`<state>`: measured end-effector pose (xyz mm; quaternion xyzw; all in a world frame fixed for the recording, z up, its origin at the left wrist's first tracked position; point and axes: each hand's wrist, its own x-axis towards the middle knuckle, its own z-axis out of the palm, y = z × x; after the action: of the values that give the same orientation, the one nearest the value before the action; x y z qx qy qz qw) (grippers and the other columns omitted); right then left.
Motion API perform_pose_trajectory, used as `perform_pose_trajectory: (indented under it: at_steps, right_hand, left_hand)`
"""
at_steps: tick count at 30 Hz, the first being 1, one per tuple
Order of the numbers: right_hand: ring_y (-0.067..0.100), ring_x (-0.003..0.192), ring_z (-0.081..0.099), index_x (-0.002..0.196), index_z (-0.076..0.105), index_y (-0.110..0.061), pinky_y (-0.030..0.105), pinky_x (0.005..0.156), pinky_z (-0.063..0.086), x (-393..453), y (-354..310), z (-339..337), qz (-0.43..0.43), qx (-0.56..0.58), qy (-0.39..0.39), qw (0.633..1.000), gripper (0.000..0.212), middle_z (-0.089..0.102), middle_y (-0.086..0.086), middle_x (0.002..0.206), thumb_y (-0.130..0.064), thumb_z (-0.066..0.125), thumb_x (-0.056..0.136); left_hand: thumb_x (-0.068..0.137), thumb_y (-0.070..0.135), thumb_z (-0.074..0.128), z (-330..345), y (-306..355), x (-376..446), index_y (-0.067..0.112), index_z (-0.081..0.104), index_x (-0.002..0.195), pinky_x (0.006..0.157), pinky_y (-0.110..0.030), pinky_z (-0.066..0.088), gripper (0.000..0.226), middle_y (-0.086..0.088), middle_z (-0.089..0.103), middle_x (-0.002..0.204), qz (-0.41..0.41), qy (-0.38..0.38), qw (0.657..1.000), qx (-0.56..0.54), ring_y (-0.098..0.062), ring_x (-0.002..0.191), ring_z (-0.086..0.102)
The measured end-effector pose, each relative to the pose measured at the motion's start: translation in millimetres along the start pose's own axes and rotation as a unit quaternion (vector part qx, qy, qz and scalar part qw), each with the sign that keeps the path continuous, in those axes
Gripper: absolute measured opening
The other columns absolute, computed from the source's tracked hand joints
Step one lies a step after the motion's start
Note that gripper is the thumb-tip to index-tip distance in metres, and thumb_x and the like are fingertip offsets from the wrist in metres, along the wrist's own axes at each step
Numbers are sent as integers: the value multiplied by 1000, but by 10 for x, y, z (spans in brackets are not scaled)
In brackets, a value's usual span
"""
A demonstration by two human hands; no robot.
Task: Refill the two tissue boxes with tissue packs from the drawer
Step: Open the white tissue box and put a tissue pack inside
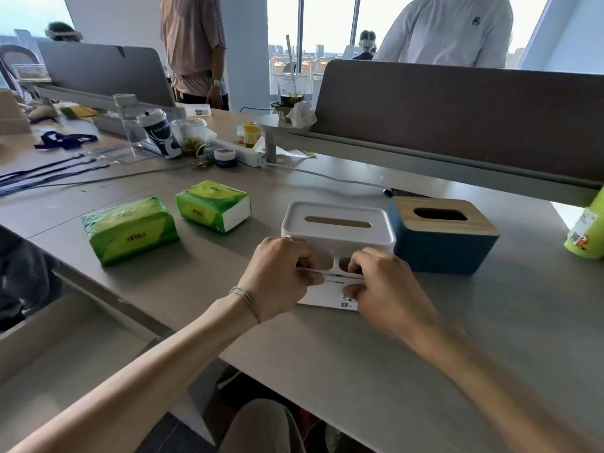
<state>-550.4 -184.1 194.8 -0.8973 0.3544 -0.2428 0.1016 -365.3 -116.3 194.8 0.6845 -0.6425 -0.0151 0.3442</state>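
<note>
A white tissue box (338,228) with a slotted lid stands at the desk's middle. My left hand (281,276) and my right hand (382,282) both grip its near lower edge, fingers curled around the front panel that carries a label. Right beside it stands a blue tissue box (444,246) with a wooden lid and an oval slot. Two green tissue packs lie to the left: one near pack (129,230) and one farther pack (214,206). An open drawer (49,354) sits at the lower left.
Cups, a jar, lanyards and a power strip (242,155) clutter the back left. A brown divider panel (457,119) runs along the back right. A green bottle (588,230) stands at the right edge. People stand behind the desks.
</note>
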Motion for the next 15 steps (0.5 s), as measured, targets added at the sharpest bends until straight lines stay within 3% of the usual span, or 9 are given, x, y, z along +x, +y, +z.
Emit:
perform_pose_trajectory:
  at_steps: [5, 9, 12, 15]
  right_hand:
    - [13, 83, 58, 84, 57, -18, 28, 72, 52, -18, -39, -17, -8, -6, 10, 1000, 25, 62, -6, 90, -12, 81, 80]
    - [8, 73, 53, 79, 49, -22, 26, 62, 49, -1, -54, -72, -10, -15, 28, 999, 35, 54, -11, 79, -19, 84, 77]
    - [4, 74, 54, 84, 62, -20, 20, 63, 43, 11, -17, -142, -37, 23, 25, 999, 16, 57, -12, 81, -27, 77, 86]
    - [15, 83, 62, 96, 75, -12, 35, 70, 55, 27, 11, -170, -87, 7, 35, 996, 10, 65, -3, 88, -20, 71, 92]
  left_hand:
    - [69, 21, 88, -38, 17, 25, 23, 76, 78, 64, -14, 40, 16, 16, 62, 75, 21, -8, 1000, 14, -5, 68, 55]
    - [68, 21, 88, -82, 50, 76, 23, 73, 75, 62, -8, 35, 17, 15, 60, 74, 43, -24, 999, 19, 1, 68, 53]
    - [75, 26, 84, -142, 36, 89, 24, 77, 83, 74, -21, 49, 11, 12, 69, 86, 74, -48, 996, 6, -6, 78, 62]
    - [82, 27, 79, -170, 50, 77, 22, 78, 87, 76, -30, 52, 6, 12, 72, 88, 105, -19, 994, 13, -8, 78, 64]
